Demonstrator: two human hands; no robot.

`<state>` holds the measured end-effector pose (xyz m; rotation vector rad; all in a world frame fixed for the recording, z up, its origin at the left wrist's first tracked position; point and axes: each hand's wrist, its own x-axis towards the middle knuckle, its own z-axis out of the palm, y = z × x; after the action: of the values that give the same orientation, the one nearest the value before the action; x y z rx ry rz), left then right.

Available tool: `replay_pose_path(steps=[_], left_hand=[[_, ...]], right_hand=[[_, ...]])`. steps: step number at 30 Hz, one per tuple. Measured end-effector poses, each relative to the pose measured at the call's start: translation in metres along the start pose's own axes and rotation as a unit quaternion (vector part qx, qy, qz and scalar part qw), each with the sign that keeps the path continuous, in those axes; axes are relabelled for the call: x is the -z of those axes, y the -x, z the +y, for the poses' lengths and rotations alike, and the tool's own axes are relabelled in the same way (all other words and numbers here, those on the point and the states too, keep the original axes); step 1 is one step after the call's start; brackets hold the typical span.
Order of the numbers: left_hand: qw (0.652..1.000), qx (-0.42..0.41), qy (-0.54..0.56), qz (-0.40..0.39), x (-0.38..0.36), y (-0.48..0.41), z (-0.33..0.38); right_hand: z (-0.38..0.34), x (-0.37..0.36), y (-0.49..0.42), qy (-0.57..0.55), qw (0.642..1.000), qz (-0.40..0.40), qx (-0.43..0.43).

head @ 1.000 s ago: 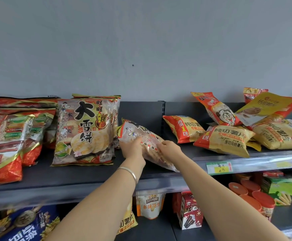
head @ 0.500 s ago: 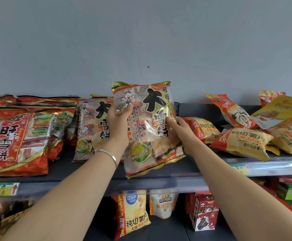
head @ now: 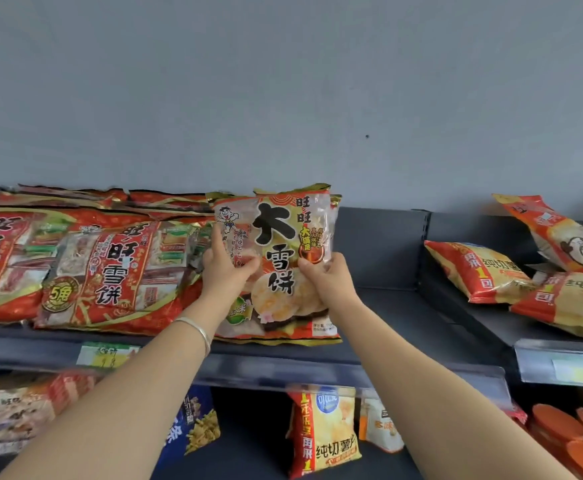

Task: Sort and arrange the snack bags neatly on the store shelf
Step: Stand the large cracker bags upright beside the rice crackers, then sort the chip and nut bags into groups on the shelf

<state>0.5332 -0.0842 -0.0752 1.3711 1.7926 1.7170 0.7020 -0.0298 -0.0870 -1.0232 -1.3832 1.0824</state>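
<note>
A clear rice cracker bag point(head: 278, 244) with big black characters stands upright on the dark shelf point(head: 397, 317), leaning back on a like bag behind it. My left hand point(head: 226, 268) grips its left edge and my right hand point(head: 324, 277) grips its right edge. To its left, large red rice cracker bags point(head: 110, 271) lie stacked and tilted. At the right, yellow-and-red chip bags point(head: 480, 271) lie in a loose heap on the neighbouring shelf.
A bare stretch of shelf lies between the held bag and the divider point(head: 421, 251). Price tags point(head: 108, 355) sit on the shelf's front rail. Below hang more snack bags point(head: 324, 431) and orange-lidded cups point(head: 567, 431) at the lower right. A grey wall stands behind.
Both hands have carried the rice cracker bag left and back, setting its bottom edge on the shelf in front of the matching bag. The view has shifted left.
</note>
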Motion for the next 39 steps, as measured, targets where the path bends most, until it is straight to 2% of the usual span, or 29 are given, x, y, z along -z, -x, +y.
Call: replay_pose_path(steps=[4, 7, 9, 11, 14, 17, 22, 27, 29, 34, 39], left_hand=[[0.989, -0.005, -0.128, -0.076, 0.0, 0.0, -0.035], [0.974, -0.049, -0.219, -0.02, -0.004, 0.004, -0.038], [0.953, -0.145, -0.261, 0.042, -0.009, 0.009, -0.032], [0.93, -0.248, -0.268, 0.053, -0.018, 0.013, -0.024], [0.901, -0.349, -0.258, 0.0, -0.041, 0.017, -0.015], [0.88, -0.404, -0.247, -0.036, -0.068, 0.028, -0.008], [0.848, -0.471, -0.229, -0.078, -0.113, 0.047, 0.012], [0.865, -0.448, -0.176, -0.138, -0.16, 0.059, 0.041], [0.874, -0.433, -0.163, -0.146, -0.179, 0.066, 0.051], [0.882, -0.411, -0.152, -0.171, -0.228, 0.09, 0.084], [0.892, -0.378, -0.149, -0.2, -0.273, 0.111, 0.116]], right_hand=[[0.013, -0.007, 0.0, 0.081, 0.996, 0.006, -0.046], [0.015, -0.005, 0.0, 0.131, 0.991, 0.001, -0.041], [0.014, -0.004, 0.001, 0.138, 0.99, -0.006, -0.036], [0.015, -0.001, 0.002, 0.164, 0.986, -0.013, -0.029], [0.016, 0.013, 0.007, 0.237, 0.971, -0.032, -0.016], [0.015, 0.038, 0.013, 0.311, 0.95, -0.031, 0.019], [0.005, 0.099, 0.021, 0.404, 0.912, 0.032, 0.068], [-0.004, 0.159, 0.026, 0.532, 0.834, 0.082, 0.124], [-0.007, 0.185, 0.026, 0.555, 0.816, 0.088, 0.135], [-0.02, 0.252, 0.025, 0.577, 0.797, 0.095, 0.148], [-0.031, 0.307, 0.021, 0.564, 0.803, 0.107, 0.16]])
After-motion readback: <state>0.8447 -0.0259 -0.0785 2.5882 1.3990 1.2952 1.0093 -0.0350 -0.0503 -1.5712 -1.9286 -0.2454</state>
